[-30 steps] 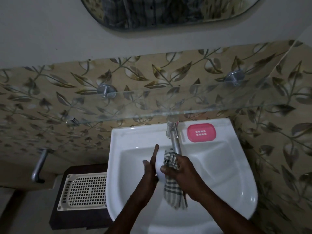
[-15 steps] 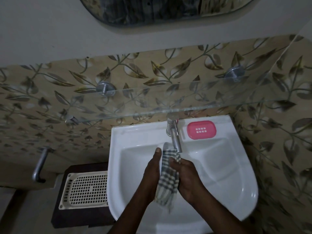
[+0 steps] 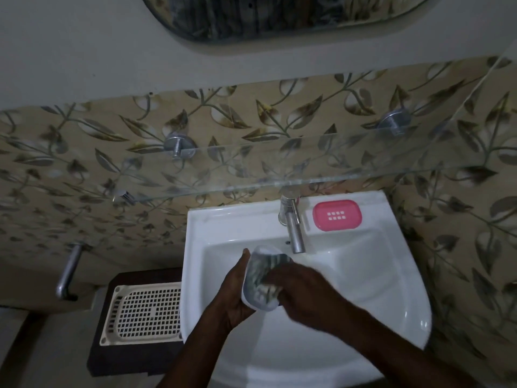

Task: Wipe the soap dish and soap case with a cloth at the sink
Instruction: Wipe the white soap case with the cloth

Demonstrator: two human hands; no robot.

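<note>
Over the white sink (image 3: 391, 309), my left hand (image 3: 237, 292) grips a clear oval soap case (image 3: 261, 252) from its left side, held upright on edge. My right hand (image 3: 302, 287) presses a checked cloth (image 3: 263, 278) into the case's hollow; most of the cloth is bunched inside and blurred. A pink soap dish (image 3: 337, 215) with small drain holes lies flat on the sink's back ledge, to the right of the tap, apart from both hands.
A chrome tap (image 3: 293, 231) juts over the basin just above the case. A glass shelf (image 3: 279, 175) on metal pegs spans the tiled wall above. Left of the sink, a cream perforated tray (image 3: 145, 313) rests on a dark stand; a metal handle (image 3: 68, 271) sticks out farther left.
The cloth hung down loose below my hands; now it is bunched up inside the case. My right hand has moved over the case's open side, and the case has turned to face me.
</note>
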